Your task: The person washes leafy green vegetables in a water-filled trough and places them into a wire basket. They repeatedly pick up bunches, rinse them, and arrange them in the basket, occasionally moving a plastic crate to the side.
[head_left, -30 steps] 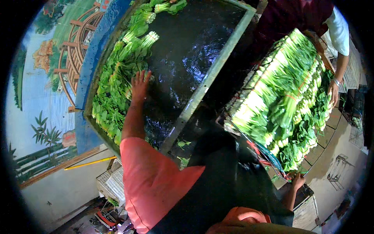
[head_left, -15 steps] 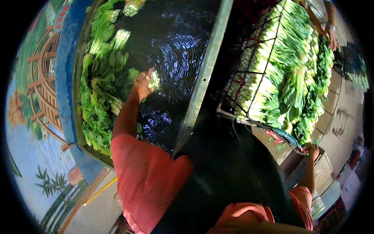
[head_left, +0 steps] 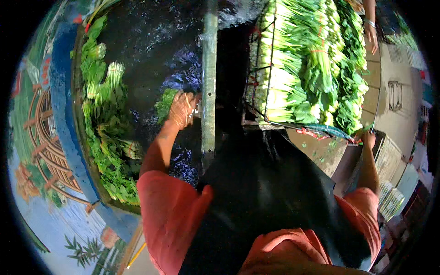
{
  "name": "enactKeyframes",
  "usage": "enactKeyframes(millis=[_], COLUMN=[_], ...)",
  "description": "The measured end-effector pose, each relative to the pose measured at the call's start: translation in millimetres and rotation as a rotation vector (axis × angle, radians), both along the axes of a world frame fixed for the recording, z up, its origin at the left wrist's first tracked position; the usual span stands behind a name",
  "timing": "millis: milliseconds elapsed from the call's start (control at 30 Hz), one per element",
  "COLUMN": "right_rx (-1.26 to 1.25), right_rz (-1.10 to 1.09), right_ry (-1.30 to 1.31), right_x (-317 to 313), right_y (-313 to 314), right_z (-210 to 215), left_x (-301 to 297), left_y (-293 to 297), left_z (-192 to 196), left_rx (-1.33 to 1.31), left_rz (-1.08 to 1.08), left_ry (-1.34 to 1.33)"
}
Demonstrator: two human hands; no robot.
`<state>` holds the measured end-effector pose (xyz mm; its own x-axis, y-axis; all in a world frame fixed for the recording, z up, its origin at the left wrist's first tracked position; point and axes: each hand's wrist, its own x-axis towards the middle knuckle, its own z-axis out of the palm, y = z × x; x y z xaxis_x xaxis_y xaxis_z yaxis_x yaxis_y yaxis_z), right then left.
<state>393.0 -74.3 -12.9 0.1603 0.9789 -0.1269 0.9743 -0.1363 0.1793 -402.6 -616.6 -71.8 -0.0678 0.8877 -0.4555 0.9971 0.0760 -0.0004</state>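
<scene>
Head view: the left hand (head_left: 181, 110) is closed around a bunch of leafy greens (head_left: 165, 104) at the surface of the dark water in the wash tank (head_left: 137, 55), just beside the tank's metal rim (head_left: 209, 91). More loose greens (head_left: 107, 137) float along the tank's left wall. The right hand (head_left: 366, 137) rests at the edge of the wire crate (head_left: 261, 82) stacked with bok choy (head_left: 311, 68); its grip cannot be determined. Another person's hand (head_left: 370, 34) touches the stack's far side.
</scene>
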Motion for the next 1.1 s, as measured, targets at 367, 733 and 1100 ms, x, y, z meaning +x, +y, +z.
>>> enactKeyframes(millis=[367,733,1100], right_rx=[0.002,0.226,0.014], right_rz=[-0.123,0.212,0.846], right_ry=[0.442,0.485,0.464], right_x=[-26,-121,-212], right_y=[-25,-60,56], right_z=[-18,48,38], left_x=[-6,178,349], left_y=[29,302,559], left_z=[132,290,230], left_rx=[0.777,0.854,0.595], left_rz=[0.929,0.403,-0.062], left_ry=[-1.094,-1.074,-0.553])
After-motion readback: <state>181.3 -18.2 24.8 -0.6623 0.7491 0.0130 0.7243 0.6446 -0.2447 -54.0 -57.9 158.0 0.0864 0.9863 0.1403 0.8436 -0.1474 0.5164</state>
